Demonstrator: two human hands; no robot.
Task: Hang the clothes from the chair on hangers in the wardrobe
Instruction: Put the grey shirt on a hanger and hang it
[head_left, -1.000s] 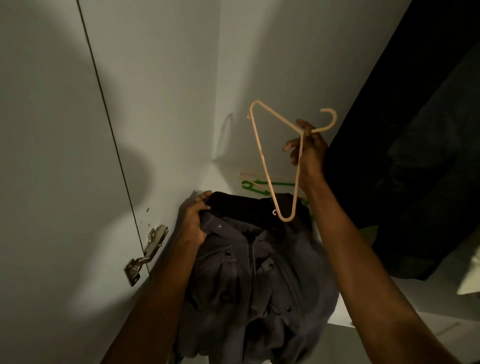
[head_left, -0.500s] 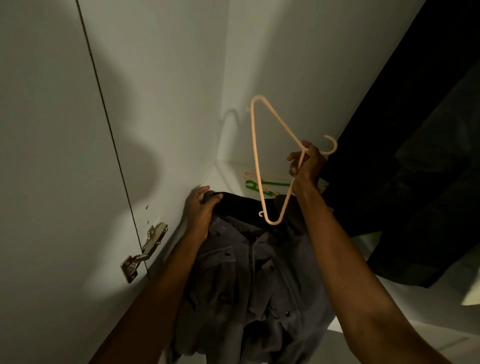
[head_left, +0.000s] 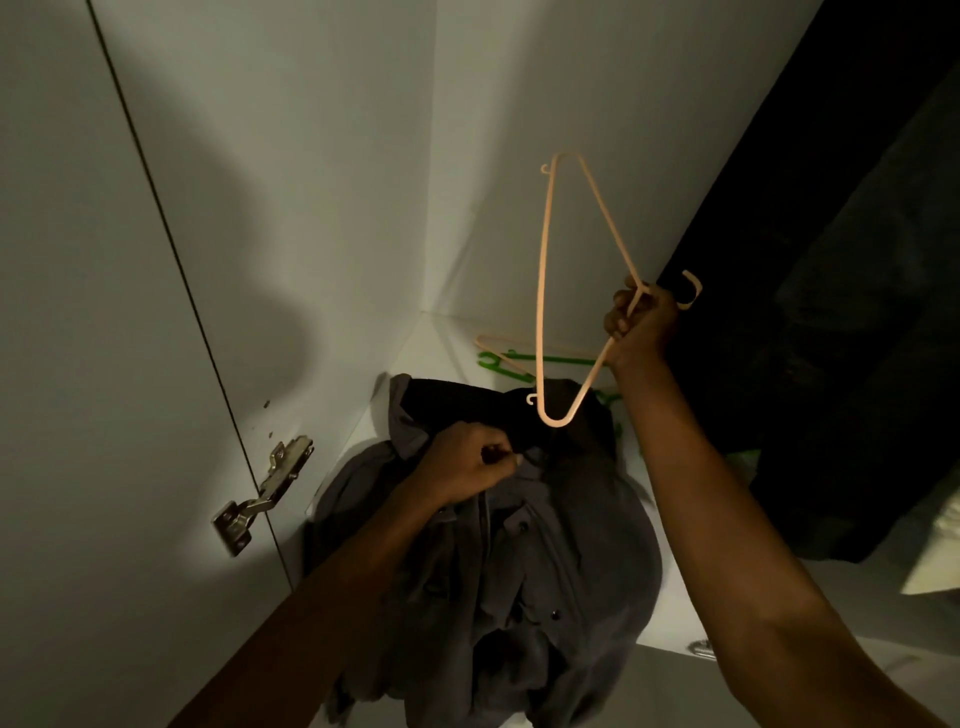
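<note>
Peach hanger (head_left: 543, 291) gripped — right hand (head_left: 641, 325).

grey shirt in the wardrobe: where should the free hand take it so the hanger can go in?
Probably at the collar, coming from above on the left. The grey shirt lies front up, collar toward the back wall, and the left hand already pinches there. That leaves the neck opening free for the lower arm of the peach hanger, held by the right hand.
</note>
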